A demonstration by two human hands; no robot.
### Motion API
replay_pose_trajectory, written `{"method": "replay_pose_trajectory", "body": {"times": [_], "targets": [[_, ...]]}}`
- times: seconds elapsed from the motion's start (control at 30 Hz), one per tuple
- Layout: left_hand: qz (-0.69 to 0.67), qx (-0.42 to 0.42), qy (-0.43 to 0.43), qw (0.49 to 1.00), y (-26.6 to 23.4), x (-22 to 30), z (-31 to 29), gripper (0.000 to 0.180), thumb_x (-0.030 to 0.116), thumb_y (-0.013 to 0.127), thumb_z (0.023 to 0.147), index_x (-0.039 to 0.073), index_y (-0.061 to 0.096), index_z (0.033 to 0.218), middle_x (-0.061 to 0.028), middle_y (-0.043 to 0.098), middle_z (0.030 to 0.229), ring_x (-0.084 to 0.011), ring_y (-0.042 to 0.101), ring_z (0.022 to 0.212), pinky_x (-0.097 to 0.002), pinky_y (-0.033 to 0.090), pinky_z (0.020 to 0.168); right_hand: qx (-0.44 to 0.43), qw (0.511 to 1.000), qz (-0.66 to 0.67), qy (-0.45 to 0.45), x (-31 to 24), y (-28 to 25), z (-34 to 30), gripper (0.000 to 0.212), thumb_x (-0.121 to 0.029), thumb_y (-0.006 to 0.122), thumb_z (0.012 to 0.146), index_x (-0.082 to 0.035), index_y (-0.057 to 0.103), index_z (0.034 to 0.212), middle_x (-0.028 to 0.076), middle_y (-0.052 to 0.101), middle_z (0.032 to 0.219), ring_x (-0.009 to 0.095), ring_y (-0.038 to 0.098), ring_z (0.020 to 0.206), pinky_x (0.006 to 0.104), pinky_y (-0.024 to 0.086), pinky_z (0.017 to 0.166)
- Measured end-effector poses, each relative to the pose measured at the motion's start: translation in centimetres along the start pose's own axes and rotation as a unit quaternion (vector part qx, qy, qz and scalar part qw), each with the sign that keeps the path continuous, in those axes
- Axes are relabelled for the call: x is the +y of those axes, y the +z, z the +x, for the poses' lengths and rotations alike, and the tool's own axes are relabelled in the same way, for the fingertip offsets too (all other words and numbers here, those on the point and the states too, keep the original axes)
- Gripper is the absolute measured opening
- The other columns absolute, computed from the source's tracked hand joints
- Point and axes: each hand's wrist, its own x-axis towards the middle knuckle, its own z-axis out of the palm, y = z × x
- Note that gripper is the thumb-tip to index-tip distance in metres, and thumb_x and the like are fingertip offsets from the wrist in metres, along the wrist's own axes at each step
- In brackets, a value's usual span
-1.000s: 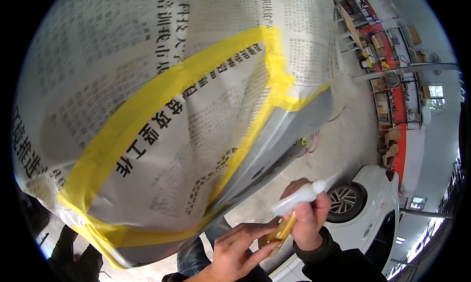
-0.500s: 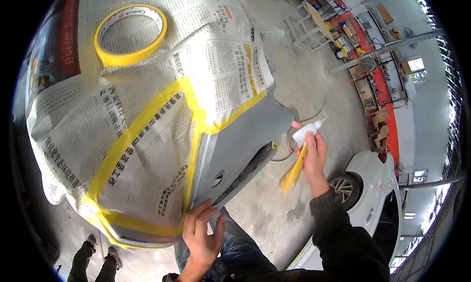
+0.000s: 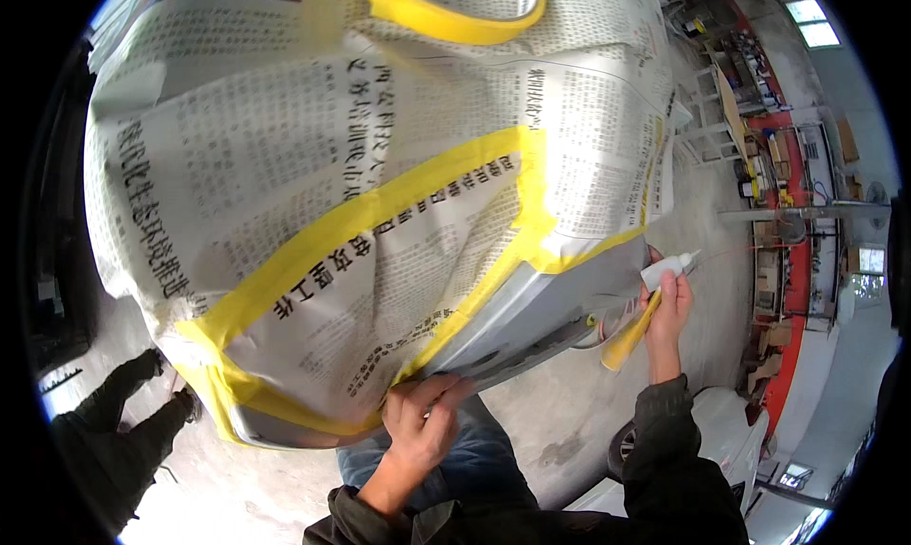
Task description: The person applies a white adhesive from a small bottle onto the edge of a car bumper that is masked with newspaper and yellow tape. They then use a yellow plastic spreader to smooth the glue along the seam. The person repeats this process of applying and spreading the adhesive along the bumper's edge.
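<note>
A smooth grey car body panel (image 3: 498,324) runs along the lower edge of a part masked with newspaper (image 3: 399,251) and yellow masking tape (image 3: 313,232). My left hand (image 3: 422,422) is closed at the panel's lower edge, fingers bent over it; what lies under the fingertips is hidden. To the right, my right hand (image 3: 671,313) grips a small white bottle (image 3: 664,272) with a thin nozzle pointing up and right. In the same hand hangs a yellow tool (image 3: 622,344), its lower end wide and blurred. Behind the bottle is the panel's far end.
A roll of yellow tape (image 3: 455,18) lies on the newspaper. At lower right stands a white car (image 3: 702,431). Another person's legs (image 3: 123,431) show at left. Cluttered shelves (image 3: 769,260) line the right wall.
My view has swung left, so the masked part appears further right and larger. The fingers of my left hand have curled more at the panel edge. My right hand still holds the bottle and yellow tool.
</note>
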Motion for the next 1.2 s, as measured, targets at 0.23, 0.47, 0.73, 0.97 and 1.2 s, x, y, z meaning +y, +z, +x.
{"method": "replay_pose_trajectory", "body": {"times": [0.23, 0.47, 0.73, 0.97, 1.2], "targets": [[0.001, 0.009, -0.006, 1.000, 0.4, 0.1, 0.4, 0.041, -0.003, 0.069, 0.062, 0.015, 0.073, 0.098, 0.0026, 0.063, 0.101, -0.0195, 0.053, 0.083, -0.0304, 0.047, 0.070, 0.010, 1.000, 0.026, -0.014, 0.9, 0.1, 0.4, 0.027, -0.025, 0.051, 0.102, 0.000, 0.060, 0.110, 0.015, 0.066, 0.123, 0.004, 0.052, 0.060, 0.0196, 0.041, 0.048], [-0.006, -0.011, 0.010, 1.000, 0.1, -0.5, 0.5, 0.040, 0.002, 0.070, 0.062, 0.017, 0.073, 0.099, 0.0044, 0.064, 0.104, -0.0177, 0.053, 0.082, -0.0280, 0.045, 0.067, 0.025, 0.998, 0.058, -0.015, 1.1, 0.2, 0.6, 0.031, -0.026, 0.052, 0.101, 0.002, 0.059, 0.110, 0.017, 0.066, 0.123, 0.006, 0.052, 0.058, 0.0201, 0.040, 0.047], [-0.012, -0.032, 0.013, 0.999, -0.4, -0.5, 0.5, 0.040, 0.005, 0.072, 0.062, 0.015, 0.073, 0.100, 0.0049, 0.064, 0.105, -0.0168, 0.052, 0.083, -0.0263, 0.045, 0.069, 0.016, 0.999, 0.031, -0.019, 0.8, 0.3, 0.3, 0.036, -0.028, 0.052, 0.101, 0.006, 0.059, 0.112, 0.018, 0.068, 0.109, 0.006, 0.048, 0.052, 0.0206, 0.040, 0.046], [-0.022, -0.037, 0.021, 0.999, -0.5, -0.8, 0.8, 0.040, 0.006, 0.073, 0.061, 0.014, 0.074, 0.100, 0.0046, 0.064, 0.107, -0.0166, 0.050, 0.082, -0.0260, 0.046, 0.069, 0.028, 0.998, 0.034, -0.037, 1.3, 0.1, 0.3, 0.035, -0.027, 0.053, 0.100, 0.006, 0.059, 0.111, 0.017, 0.068, 0.112, 0.006, 0.050, 0.055, 0.0196, 0.040, 0.047], [-0.007, -0.058, 0.032, 0.998, -0.8, -0.7, 1.0, 0.040, 0.009, 0.071, 0.064, 0.015, 0.074, 0.103, 0.0059, 0.064, 0.108, -0.0153, 0.049, 0.081, -0.0251, 0.045, 0.070, 0.038, 0.998, 0.041, -0.034, 1.5, -0.2, 0.3, 0.034, -0.028, 0.054, 0.100, 0.005, 0.058, 0.111, 0.018, 0.066, 0.121, 0.006, 0.054, 0.059, 0.0187, 0.042, 0.049]]}}
